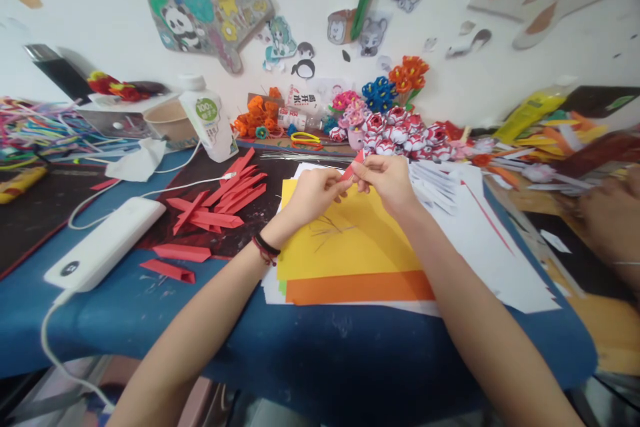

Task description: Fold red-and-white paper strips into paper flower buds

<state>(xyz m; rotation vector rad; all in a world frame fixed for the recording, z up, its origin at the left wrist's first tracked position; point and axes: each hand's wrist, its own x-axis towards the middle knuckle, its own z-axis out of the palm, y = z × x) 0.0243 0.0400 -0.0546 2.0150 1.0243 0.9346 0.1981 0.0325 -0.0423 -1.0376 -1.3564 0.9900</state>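
Between my two hands is a red folded paper strip (pixel 352 170), raised a little above a yellow sheet of paper (pixel 360 240). My left hand (pixel 320 193) pinches its lower end, and my right hand (pixel 387 180) grips the upper end; the fingers partly cover it. Thin dark wire pieces (pixel 327 228) lie on the yellow sheet. An orange sheet (pixel 360 288) and white sheets stick out from beneath. To the left of my left hand, a pile of red folded paper strips (pixel 227 197) rests on a dark mat, with two more strips nearer the front.
A white power bank (pixel 105 243) with cables lies at left, near a white bottle (pixel 207 117). Paper flowers (pixel 400 130) line the wall. White paper strips (pixel 435 183) lie right of my hands. Another person's hand (pixel 613 220) is at the right edge.
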